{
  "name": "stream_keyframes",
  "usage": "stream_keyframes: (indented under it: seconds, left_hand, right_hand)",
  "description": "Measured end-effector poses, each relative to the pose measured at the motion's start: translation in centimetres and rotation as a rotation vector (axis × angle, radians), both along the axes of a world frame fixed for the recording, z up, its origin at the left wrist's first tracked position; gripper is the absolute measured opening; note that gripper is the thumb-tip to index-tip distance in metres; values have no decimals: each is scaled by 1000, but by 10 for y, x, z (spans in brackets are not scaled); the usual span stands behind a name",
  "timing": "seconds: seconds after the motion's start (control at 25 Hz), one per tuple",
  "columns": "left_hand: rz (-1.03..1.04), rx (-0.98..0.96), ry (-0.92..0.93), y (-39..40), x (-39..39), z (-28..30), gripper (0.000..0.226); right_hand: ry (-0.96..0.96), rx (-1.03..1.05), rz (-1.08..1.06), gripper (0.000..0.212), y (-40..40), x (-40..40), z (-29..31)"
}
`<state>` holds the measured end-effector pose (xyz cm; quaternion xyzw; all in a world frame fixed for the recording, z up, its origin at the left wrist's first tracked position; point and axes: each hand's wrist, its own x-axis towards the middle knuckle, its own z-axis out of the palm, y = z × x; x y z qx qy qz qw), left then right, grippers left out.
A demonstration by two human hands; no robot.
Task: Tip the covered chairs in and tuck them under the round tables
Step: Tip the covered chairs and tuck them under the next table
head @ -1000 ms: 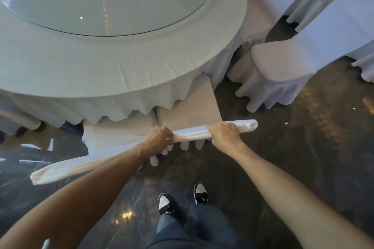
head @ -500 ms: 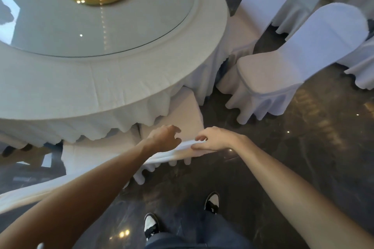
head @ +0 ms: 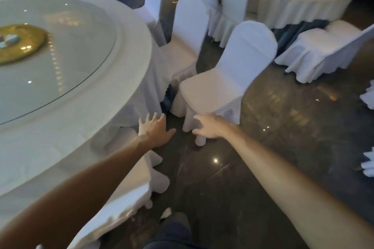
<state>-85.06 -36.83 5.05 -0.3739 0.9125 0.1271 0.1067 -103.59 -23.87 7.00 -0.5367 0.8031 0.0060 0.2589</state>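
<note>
A round table with a white cloth and a glass top fills the left. A white-covered chair stands upright just right of it, its seat facing the table. My left hand is stretched out with fingers spread, empty, near the tablecloth's hanging edge. My right hand reaches toward the chair's front skirt with loosely bent fingers and holds nothing. A tipped chair leans under the table at lower left, partly hidden by my left arm.
More covered chairs stand behind along the table. A second round table sits at the back right with a tipped chair against it. Dark glossy floor lies to the right. My shoe shows at the bottom.
Both hands have let go of the tipped chair's back. The view has swung right, and my hands now stretch toward the upright chair.
</note>
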Motion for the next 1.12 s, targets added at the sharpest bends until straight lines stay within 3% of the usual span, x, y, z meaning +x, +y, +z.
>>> stream_keyframes:
  seconds: [0.12,0.52,0.84,1.12]
  left_hand:
    - [-38,-60,49,-6,-84,4,78]
    - [-2,43,201,-50,-402,-15,80]
    - [133,95,320,-55,-613,-5,82]
    - [289,194,460,-41,-762,-21,84]
  right_hand:
    - [140,-154,-58,65,0,-75,2]
    - [307,-208,-110,72,-45,-367,-5]
    - [311,-303,-78,70,-71,-575,6]
    - [236,-334,100,73,-102,-739,-4]
